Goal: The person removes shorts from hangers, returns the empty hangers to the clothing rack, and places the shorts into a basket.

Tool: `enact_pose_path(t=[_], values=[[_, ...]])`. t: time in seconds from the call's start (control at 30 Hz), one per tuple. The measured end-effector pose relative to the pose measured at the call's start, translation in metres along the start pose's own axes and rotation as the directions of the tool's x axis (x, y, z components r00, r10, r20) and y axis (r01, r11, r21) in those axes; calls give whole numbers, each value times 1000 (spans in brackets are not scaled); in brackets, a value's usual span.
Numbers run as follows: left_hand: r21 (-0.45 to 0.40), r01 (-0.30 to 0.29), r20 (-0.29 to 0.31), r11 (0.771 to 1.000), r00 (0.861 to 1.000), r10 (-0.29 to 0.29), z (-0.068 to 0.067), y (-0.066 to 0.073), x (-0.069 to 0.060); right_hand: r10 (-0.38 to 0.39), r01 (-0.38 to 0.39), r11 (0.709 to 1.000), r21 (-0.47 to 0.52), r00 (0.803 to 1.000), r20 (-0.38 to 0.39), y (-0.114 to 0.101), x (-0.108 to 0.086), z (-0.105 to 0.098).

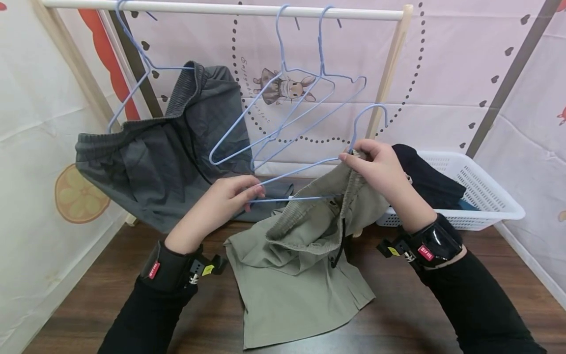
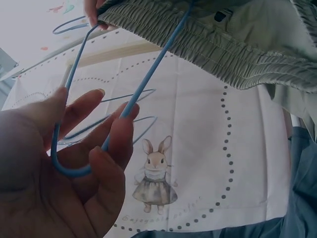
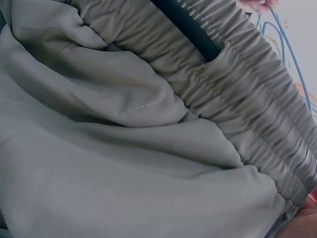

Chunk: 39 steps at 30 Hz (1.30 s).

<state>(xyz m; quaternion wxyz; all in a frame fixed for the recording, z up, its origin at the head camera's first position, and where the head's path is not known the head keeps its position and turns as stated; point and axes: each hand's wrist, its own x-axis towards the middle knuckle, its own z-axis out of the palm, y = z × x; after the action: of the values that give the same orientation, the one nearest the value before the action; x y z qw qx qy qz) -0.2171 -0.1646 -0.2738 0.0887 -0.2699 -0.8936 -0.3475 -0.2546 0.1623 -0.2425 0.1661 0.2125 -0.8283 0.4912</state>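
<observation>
"Shorts (image 1: pixel 300 305), the green pair, droop right below the fingers of the right hand (image 1: pixel 376 160), which pinch the waistband (image 1: pixel 287 219) tight beside the neck of the blue hanger (image 1: pixel 300 171)!"

"And the left hand (image 1: pixel 227 194)?"

"Fingers curled round the hanger's bare end, a loose hold, with the cloth near them but apart."

"So which step are we watching?"

"Threading, I'd say: one end looks tucked inside the waistband by the right fingers, the other sits outside in the left."

"What does the next move call for?"

"Stretching that elastic toward the left fingers, I reckon, so the bare end slips in. Right pinch firm, or that side may slide off!"

"Beyond the fingers?"

"Grey pair (image 1: pixel 155 157) hanging past the left ones, white basket (image 1: pixel 504 211) past the right."
</observation>
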Motion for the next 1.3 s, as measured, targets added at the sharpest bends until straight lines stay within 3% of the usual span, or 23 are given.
enact_pose_path(t=[0.27, 0.63, 0.93, 1.3], values=[[79, 49, -98, 996, 994, -41, -10, 2, -5, -14, 13, 1000, 18, 999, 41, 2, 2, 2], [69, 45, -185, 997, 982, -31, -27, 7, -15, 13, -18, 998, 60, 996, 88, 5, 0, 4], [118, 47, -292, 992, 956, -10, -40, 10, -22, 29, -34, 999, 36, 993, 117, 17, -3, 6], [159, 84, -377, 984, 926, -18, -54, 12, -31, 64, -63, 998, -11, 984, 166, 33, -6, 6]])
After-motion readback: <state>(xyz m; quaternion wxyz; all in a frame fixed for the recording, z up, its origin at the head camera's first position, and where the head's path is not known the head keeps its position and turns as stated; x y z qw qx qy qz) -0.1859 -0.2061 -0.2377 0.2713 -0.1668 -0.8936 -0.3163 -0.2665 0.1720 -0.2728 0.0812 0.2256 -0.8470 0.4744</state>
